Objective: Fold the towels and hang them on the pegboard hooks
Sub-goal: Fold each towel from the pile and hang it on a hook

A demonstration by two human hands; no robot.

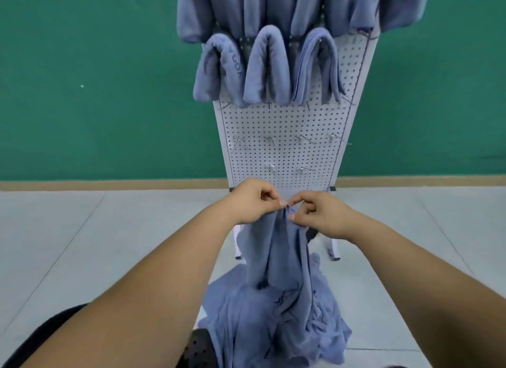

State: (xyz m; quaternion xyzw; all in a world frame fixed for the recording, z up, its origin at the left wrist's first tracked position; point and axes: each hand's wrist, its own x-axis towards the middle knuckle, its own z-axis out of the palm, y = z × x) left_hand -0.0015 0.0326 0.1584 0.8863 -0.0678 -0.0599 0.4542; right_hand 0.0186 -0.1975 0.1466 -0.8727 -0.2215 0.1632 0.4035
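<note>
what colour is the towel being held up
Blue-grey, plain; the towel shows clearly in the head view.

A green wall [95,80] meets a tan baseboard [109,185] above pale floor tiles [82,244]; a black perforated surface [197,351] lies nearest.

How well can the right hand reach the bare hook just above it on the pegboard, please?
Probably yes: nothing lies between the right hand and the bare hook on the pegboard, but that hand and the left hand both pinch the unfolded towel, so it would come along.
</note>
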